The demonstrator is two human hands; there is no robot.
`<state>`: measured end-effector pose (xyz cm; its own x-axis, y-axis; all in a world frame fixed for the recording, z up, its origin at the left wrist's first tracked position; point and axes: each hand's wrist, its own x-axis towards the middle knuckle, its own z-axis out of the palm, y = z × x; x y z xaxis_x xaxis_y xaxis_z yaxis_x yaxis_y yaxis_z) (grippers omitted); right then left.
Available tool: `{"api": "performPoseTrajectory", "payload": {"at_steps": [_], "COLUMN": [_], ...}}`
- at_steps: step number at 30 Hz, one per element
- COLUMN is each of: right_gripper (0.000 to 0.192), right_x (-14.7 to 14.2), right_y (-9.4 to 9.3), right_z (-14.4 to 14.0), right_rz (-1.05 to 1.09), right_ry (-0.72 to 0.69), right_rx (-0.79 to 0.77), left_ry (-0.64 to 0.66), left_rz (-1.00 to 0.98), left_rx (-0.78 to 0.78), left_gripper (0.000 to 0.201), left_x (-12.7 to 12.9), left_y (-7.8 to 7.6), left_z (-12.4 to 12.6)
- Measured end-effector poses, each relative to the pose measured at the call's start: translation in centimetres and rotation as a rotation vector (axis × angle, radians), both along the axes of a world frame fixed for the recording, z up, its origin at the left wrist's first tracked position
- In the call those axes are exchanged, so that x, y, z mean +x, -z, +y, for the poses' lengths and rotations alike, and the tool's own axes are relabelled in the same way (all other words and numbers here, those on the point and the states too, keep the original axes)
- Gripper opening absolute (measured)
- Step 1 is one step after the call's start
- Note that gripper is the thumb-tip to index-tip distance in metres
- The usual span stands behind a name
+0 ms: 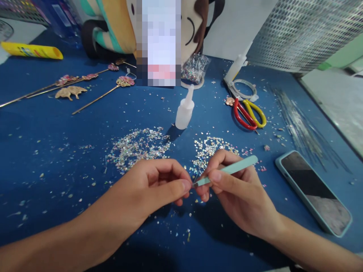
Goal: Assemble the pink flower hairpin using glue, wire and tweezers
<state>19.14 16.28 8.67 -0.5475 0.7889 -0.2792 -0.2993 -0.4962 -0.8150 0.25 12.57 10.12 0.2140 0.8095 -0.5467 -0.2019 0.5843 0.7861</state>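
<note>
Mint-green tweezers (pixel 239 165) are gripped in my right hand (pixel 238 189), their metal tips pointing left. My left hand (pixel 153 185) is pinched closed right at those tips; what it holds is too small and hidden to make out. A thin line, perhaps wire, shows between the two hands. Beyond my fingers lie two spreads of shiny flakes, a left pile (pixel 138 147) and a right pile (pixel 210 147). Behind them a white squeeze bottle (pixel 184 113) with a narrow nozzle stands upright on the blue table (pixel 85 158).
A phone (pixel 314 192) and thin wires (pixel 303 128) lie at right, near red-and-yellow-handled pliers or scissors (pixel 249 113) and a tape roll (pixel 245 89). Flowered hairpins (pixel 98 96), a gold metal piece (pixel 70 92) and a yellow tube (pixel 32 50) lie at left. A bag of bits (pixel 195 70) sits behind.
</note>
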Motion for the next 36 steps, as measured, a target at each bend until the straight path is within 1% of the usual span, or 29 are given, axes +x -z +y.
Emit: {"api": "performPoseTrajectory", "payload": {"at_steps": [6,8,11,16,22,26,29,33,36], "right_gripper": [0.017,0.016,0.018,0.021,0.019,0.016,0.015,0.016,0.015], "right_x": [-0.2,-0.2,-0.1,-0.1,-0.1,-0.2,-0.4,-0.4,-0.3], "right_y": [0.1,0.2,0.2,0.3,0.4,0.4,0.3,0.3,0.3], "right_z": [0.0,-0.1,-0.3,-0.4,-0.5,-0.6,-0.5,-0.4,-0.3], "right_rz": [0.035,0.054,0.032,0.000,-0.017,0.032,0.052,0.046,0.050], "right_ry": [-0.006,-0.005,0.024,0.048,0.051,0.051,0.058,0.055,0.053], "right_rx": [0.002,-0.002,0.002,0.024,0.022,0.004,-0.005,0.002,0.000], "left_ry": [0.068,0.062,0.017,0.020,-0.006,-0.026,-0.034,0.014,0.033], "left_rz": [0.113,0.123,0.105,0.153,0.096,0.047,0.053,0.052,0.088], "left_rx": [0.033,0.074,0.137,0.135,0.148,0.137,0.129,0.142,0.174], "left_gripper": [0.009,0.009,0.010,0.011,0.014,0.016,0.016,0.016,0.014], "left_x": [0.0,0.0,0.1,0.0,-0.1,-0.1,0.0,-0.3,-0.6], "left_y": [-0.4,-0.2,0.1,0.1,0.5,0.8,0.7,0.6,0.6], "left_z": [0.0,-0.2,-0.5,-0.4,-0.7,-0.9,-0.7,-0.3,-0.1]}}
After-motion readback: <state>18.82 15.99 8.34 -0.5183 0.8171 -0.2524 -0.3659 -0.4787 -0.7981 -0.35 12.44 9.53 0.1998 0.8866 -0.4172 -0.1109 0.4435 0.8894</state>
